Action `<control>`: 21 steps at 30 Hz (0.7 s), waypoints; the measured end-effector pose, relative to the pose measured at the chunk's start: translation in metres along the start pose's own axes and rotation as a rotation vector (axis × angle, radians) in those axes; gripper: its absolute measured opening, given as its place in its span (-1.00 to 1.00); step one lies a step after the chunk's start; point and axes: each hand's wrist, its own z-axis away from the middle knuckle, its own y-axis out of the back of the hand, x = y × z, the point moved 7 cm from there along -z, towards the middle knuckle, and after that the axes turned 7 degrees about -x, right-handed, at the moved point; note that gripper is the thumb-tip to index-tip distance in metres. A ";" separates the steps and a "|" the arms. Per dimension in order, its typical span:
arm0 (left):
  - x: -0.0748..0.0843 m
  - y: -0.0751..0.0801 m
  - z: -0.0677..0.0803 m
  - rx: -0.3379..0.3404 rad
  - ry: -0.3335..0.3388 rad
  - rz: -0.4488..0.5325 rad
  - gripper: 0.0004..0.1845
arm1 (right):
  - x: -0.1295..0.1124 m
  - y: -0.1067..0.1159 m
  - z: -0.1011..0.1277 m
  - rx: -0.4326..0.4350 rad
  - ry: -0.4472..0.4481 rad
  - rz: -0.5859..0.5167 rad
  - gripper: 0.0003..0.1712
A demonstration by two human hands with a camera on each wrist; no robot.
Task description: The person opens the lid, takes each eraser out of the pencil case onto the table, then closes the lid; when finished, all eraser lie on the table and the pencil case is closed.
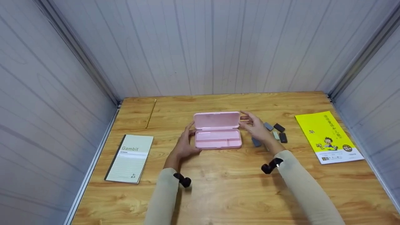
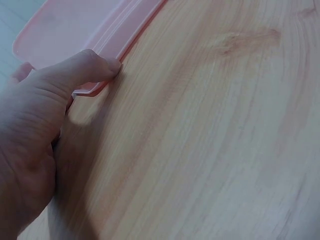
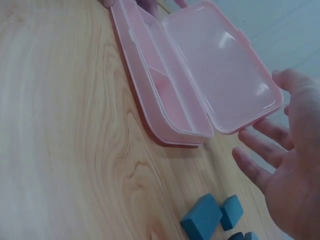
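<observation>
A pink pencil case (image 1: 218, 143) lies on the wooden table with its lid (image 1: 217, 121) raised at the back. Its tray is divided into compartments, and nothing shows inside them. My left hand (image 1: 186, 144) grips the case's left end, with the thumb (image 2: 95, 67) along the front edge and the other fingers round the side. At the opposite end, my right hand (image 1: 257, 128) has its fingers spread and fairly straight at the lid's right edge. In the right wrist view one fingertip (image 3: 282, 77) is right at the lid's rim, the others just below its corner.
Several small rectangular blocks (image 1: 283, 137), dark and pale, lie beside the right hand. A yellow book (image 1: 325, 134) is at the right, a Gambit notebook (image 1: 129, 159) at the left. Behind the notebook lies a thin pencil-like stick (image 1: 151, 114). Panel walls (image 1: 212, 47) enclose the table.
</observation>
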 end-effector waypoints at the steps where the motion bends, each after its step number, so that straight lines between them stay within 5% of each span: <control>1: 0.001 0.000 0.000 -0.001 -0.016 0.004 0.44 | 0.000 0.000 0.001 0.003 0.006 0.003 -0.30; 6: 0.002 -0.001 0.000 -0.003 -0.074 0.003 0.41 | -0.003 0.000 0.009 -0.017 0.038 0.051 -0.44; 21: -0.002 -0.001 0.001 -0.010 0.028 -0.091 0.20 | 0.009 -0.025 0.026 -0.165 0.061 0.132 -0.60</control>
